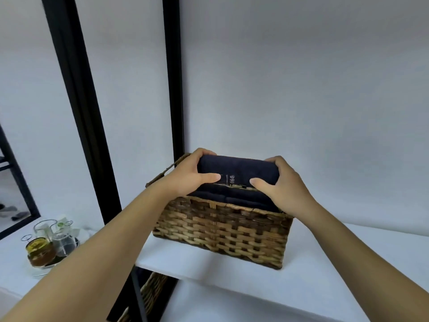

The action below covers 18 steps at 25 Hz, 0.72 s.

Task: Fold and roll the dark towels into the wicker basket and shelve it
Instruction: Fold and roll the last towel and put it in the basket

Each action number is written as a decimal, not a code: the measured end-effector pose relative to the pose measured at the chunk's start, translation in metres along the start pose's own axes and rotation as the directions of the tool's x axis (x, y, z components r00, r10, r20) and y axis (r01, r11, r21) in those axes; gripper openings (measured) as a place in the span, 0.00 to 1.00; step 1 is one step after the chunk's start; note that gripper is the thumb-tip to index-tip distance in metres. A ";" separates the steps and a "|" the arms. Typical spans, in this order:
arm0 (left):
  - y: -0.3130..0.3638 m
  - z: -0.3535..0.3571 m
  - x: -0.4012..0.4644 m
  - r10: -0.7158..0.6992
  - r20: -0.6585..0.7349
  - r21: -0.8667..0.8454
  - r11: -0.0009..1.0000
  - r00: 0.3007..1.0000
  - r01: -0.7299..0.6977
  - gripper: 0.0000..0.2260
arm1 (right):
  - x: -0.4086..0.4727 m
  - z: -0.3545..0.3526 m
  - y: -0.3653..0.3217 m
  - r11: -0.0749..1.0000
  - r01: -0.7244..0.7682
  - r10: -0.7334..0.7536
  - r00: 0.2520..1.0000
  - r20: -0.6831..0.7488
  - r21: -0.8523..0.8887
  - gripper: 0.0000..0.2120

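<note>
1. Both hands were on the same rolled dark towel (pixel 236 169) around the middle of the frame: the left hand (pixel 192 174) wrapped round its left end, fingers curled over the far side and thumb lying along the front, and the right hand (pixel 279 184) did the same on the right end.
2. Bare forearms came in from the lower left and lower right corners.
3. That towel sat on top, poking up above the rim of the wicker basket (pixel 222 231). More dark towels (pixel 232 198) were tucked inside just under it, pretty snug.
4. Basket was sitting on a white shelf (pixel 325 270) in the lower centre, angled a bit, with its left handle (pixel 162 170) sticking out past the left wrist.
5. Lower left of the frame, on a white counter (pixel 14 270), there was a little tray with glass jars (pixel 46 242), one with an amber-ish fill.
6. Under the shelf at bottom centre, another wicker basket (pixel 151 291) peeked out.
7. Behind all that, black frame posts (pixel 173 73) ran up the upper left against a plain white wall (pixel 301 77).
</note>
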<state>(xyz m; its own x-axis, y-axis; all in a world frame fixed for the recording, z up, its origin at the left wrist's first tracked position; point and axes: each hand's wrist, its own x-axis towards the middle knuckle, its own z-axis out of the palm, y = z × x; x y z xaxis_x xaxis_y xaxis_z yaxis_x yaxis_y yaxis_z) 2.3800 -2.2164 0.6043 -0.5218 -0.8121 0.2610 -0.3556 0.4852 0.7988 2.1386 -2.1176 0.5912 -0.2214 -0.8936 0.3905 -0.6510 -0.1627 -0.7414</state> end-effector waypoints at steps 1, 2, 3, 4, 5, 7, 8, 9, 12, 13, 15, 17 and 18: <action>-0.009 -0.003 0.013 -0.027 0.015 -0.012 1.000 1.000 0.027 0.20 | 0.014 0.006 0.005 1.000 -0.009 0.009 1.000 0.010 -0.001 0.20; -0.017 -0.005 0.024 -0.042 0.019 -0.005 0.999 0.999 0.042 0.20 | 0.026 0.011 0.010 1.000 -0.017 0.017 1.000 0.017 0.002 0.19; -0.024 -0.007 0.036 -0.058 0.016 0.003 0.998 0.998 0.058 0.21 | 0.040 0.017 0.015 1.000 -0.030 0.030 0.999 0.025 0.003 0.19; -0.030 -0.010 0.050 -0.072 0.012 0.008 0.997 0.997 0.072 0.21 | 0.056 0.023 0.020 0.998 -0.057 0.056 0.998 0.036 0.007 0.19; -0.040 -0.013 0.066 -0.098 0.009 0.012 0.995 0.995 0.097 0.21 | 0.073 0.028 0.026 0.994 -0.102 0.100 0.994 0.053 0.027 0.18; -0.060 -0.014 0.091 -0.166 0.025 0.011 0.986 0.986 0.166 0.22 | 0.102 0.038 0.038 0.971 -0.215 0.202 0.972 0.124 0.104 0.18; -0.071 -0.014 0.104 -0.204 0.050 -0.019 0.978 0.978 0.205 0.23 | 0.117 0.043 0.044 0.953 -0.273 0.250 0.953 0.168 0.133 0.18; -0.082 -0.013 0.116 -0.256 0.097 -0.084 0.961 0.962 0.264 0.22 | 0.129 0.048 0.051 0.928 -0.339 0.304 0.928 0.213 0.154 0.18; -0.098 -0.011 0.141 -0.362 0.303 -0.215 0.875 0.882 0.433 0.14 | 0.155 0.066 0.069 0.848 -0.496 0.430 0.850 0.306 0.188 0.18; -0.101 -0.010 0.148 -0.387 0.341 -0.197 0.862 0.857 0.468 0.13 | 0.162 0.071 0.075 0.826 -0.532 0.462 0.828 0.318 0.185 0.19; -0.110 -0.009 0.162 -0.446 0.409 -0.144 0.830 0.796 0.539 0.14 | 0.171 0.080 0.082 0.784 -0.602 0.536 0.780 0.323 0.153 0.22; -0.120 -0.006 0.172 -0.501 0.472 -0.093 0.790 0.726 0.606 0.16 | 0.176 0.088 0.092 0.743 -0.661 0.601 0.728 0.330 0.104 0.25; -0.125 -0.004 0.178 -0.514 0.492 -0.072 0.780 0.703 0.622 0.16 | 0.178 0.090 0.095 0.725 -0.684 0.625 0.705 0.334 0.087 0.26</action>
<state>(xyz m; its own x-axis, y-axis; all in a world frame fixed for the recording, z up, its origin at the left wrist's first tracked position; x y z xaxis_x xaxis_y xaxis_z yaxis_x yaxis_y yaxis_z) 2.3344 -2.4223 0.5532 -0.5650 -0.6608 -0.4940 -0.5458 -0.1496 0.8244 2.1027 -2.3302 0.5409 -0.3210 -0.8717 -0.3703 -0.2569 0.4565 -0.8518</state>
